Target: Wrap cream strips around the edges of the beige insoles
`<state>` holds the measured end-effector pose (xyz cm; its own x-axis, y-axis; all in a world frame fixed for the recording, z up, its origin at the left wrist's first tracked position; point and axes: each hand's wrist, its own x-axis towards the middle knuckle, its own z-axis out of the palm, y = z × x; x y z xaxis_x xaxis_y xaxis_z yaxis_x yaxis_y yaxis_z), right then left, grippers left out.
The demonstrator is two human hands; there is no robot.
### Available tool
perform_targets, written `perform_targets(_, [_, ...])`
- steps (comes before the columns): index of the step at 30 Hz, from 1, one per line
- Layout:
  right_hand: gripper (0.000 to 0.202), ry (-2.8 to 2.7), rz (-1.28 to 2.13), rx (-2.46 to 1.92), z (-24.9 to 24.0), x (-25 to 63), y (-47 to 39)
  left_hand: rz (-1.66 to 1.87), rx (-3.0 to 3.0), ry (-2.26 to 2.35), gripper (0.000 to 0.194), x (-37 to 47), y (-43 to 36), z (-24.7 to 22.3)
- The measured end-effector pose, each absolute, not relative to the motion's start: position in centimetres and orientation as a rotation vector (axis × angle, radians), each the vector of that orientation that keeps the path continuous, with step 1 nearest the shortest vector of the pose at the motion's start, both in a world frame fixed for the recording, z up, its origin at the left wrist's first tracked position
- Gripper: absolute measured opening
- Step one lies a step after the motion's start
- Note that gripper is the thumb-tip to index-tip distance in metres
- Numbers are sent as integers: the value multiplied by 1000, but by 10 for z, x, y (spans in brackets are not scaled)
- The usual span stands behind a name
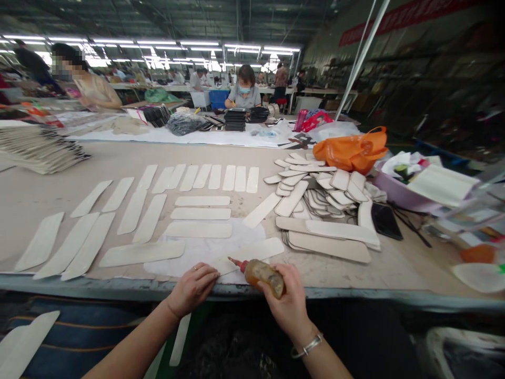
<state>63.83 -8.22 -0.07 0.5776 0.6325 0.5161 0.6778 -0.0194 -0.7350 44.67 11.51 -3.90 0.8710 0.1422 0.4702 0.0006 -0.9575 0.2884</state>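
My right hand (288,295) is wrapped round a glue bottle (263,276), a stained, amber squeeze bottle with a red nozzle. The bottle lies tilted, its tip pointing left just over a long cream strip (260,250) with rounded ends. At the strip's near left end, the closed fingers of my left hand (196,287) hold its edge. Under the strip spreads a white sheet (205,252). Several similar cream pieces (145,217) lie laid out separately to the left and beyond.
A heap of grey-edged pieces (315,195) and a stack of long strips (329,246) sit on the right. Beyond are an orange bag (351,150), a purple basin (406,192) and a dark phone (386,221). Stacked panels (39,147) stand left. A masked person (243,95) sits opposite.
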Motion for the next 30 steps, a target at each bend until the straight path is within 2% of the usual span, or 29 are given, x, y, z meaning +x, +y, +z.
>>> perform_targets(8, [29,-1191,49,-1674,-8,626,-67,693,2775,144,24,447,112,-35])
perform_targets(18, [28,-1157,172,-1742,5,626,-95,725,2781,109,22,449,115,-38])
perform_targets(30, [29,-979,-283,-1962,-7,686,-124,770,2792,67,23,450,118,-39])
